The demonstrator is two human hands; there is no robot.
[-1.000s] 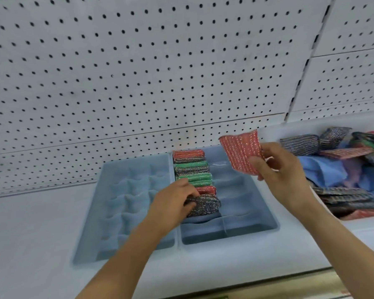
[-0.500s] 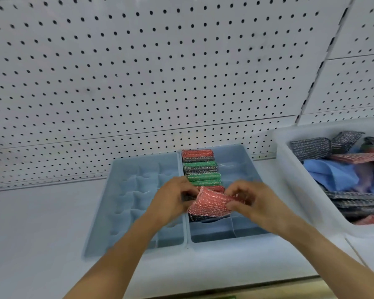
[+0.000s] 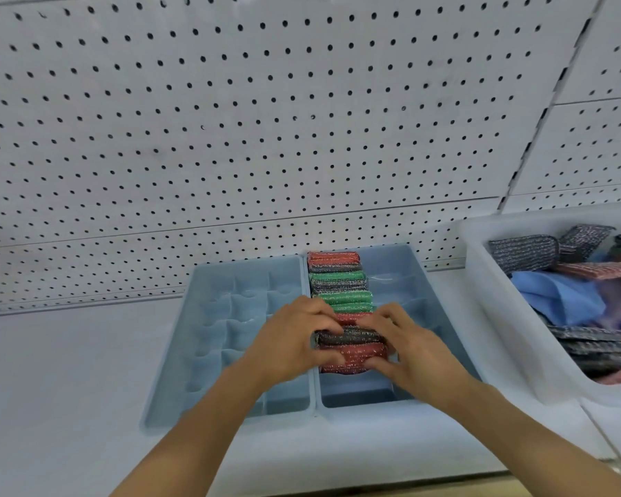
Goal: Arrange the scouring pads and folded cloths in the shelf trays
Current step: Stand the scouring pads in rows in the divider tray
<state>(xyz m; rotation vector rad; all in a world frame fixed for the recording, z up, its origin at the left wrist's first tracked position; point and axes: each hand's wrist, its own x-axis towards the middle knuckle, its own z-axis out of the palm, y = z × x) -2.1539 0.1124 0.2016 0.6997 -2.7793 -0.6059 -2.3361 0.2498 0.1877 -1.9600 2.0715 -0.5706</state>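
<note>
Pressing the red pad (image 3: 352, 358) into the row, I hold it at the near end of the pad line in the right tray (image 3: 402, 398), just in front of the dark pad (image 3: 350, 337). My left hand (image 3: 294, 338) has its fingers curled over the left ends of these two pads; my right hand (image 3: 406, 344) mirrors it on the right ends, thumb low against the red pad. Both sets of fingers are bent round the pads, not spread.

Handling judgement: these pads look light, soft and springy, with a coarse glittery weave that should not slip. They will likely bulge back up if released early, so take hold at the short ends and squeeze inward while seating them on edge.

Pose: both forearms reach forward from the bottom of the view and converge over the tray, wrists roughly level, knuckles up.

Behind my hands the row continues with green pads (image 3: 345, 299) and another red one at the far end. The left tray (image 3: 230, 328) holds nothing visible. The white bin (image 3: 488, 281) to the right holds loose pads and blue cloths (image 3: 552, 299) on the shelf (image 3: 69, 371).
</note>
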